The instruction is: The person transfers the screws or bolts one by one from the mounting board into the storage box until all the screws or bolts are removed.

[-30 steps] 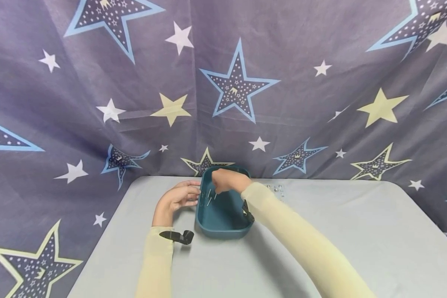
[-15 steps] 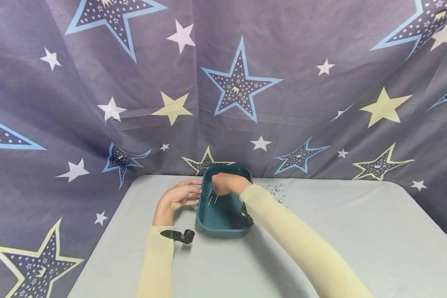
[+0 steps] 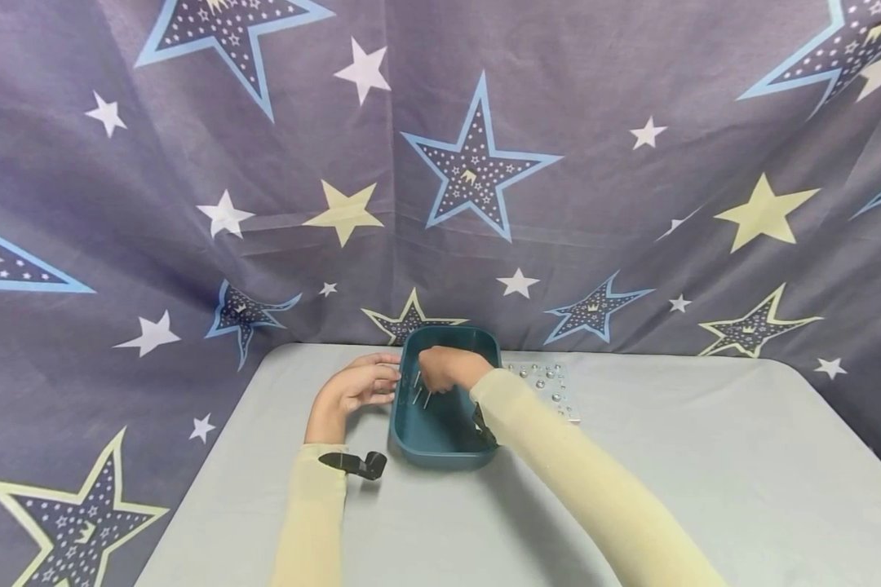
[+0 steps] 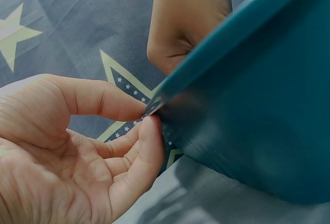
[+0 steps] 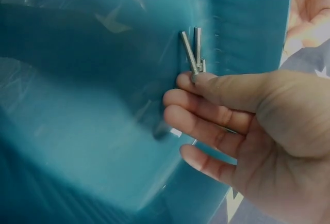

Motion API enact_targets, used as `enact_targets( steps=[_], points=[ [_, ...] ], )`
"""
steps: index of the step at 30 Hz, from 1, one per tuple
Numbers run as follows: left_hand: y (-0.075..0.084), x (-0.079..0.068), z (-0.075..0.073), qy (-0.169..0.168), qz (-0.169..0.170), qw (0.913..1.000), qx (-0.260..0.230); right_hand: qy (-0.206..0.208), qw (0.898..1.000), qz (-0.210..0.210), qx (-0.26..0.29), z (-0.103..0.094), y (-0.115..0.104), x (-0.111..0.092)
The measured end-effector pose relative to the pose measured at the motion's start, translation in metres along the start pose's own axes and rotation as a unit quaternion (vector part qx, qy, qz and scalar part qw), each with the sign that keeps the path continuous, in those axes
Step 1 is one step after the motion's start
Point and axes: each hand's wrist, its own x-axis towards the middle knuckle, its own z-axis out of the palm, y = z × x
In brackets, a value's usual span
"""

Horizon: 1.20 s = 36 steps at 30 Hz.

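A deep teal plastic bin (image 3: pixel 444 458) stands on the table near the back cloth. My left hand (image 3: pixel 356 387) is at its left side; in the left wrist view the thumb and a finger (image 4: pixel 150 141) meet on the edge of the rim (image 4: pixel 206 46). My right hand (image 3: pixel 448 369) reaches inside the bin, fingers curled. Several slim metal bolts (image 3: pixel 417 396) lie along the bin's left inner side. In the right wrist view the thumb and index finger pinch one bolt (image 5: pixel 188 51) by its lower end, with a second bolt (image 5: pixel 198 43) close beside it.
A flat metal plate (image 3: pixel 574 414) with several round shiny studs lies right of the bin, partly behind the right sleeve (image 3: pixel 558 440). The pale table (image 3: pixel 705 456) extends to both sides. A star-patterned cloth (image 3: pixel 595 204) hangs right behind it.
My right hand has come slightly lower and nearer in the bin, and its sleeve uncovers more of the metal plate. The left hand keeps its place at the bin's side.
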Motion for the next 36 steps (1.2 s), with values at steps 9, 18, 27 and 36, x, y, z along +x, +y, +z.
enact_targets(
  steps=[9, 18, 27, 36],
  points=[
    [0.001, -0.001, 0.001, -0.002, -0.003, 1.0000, 0.000, 0.005, 0.999, 0.036, -0.020, 0.003, -0.006, 0.006],
    [0.000, 0.000, 0.000, 0.003, -0.004, 1.0000, -0.002, 0.022, 0.998, 0.051, -0.010, 0.005, -0.011, 0.002],
    [0.000, -0.001, 0.000, 0.002, -0.004, 1.0000, -0.002, 0.021, 0.997, 0.068, 0.012, 0.004, -0.011, 0.002],
    [0.000, 0.000, 0.000, 0.002, -0.006, 1.0000, -0.003, 0.016, 0.997, 0.075, 0.012, 0.002, -0.015, 0.003]
  ],
)
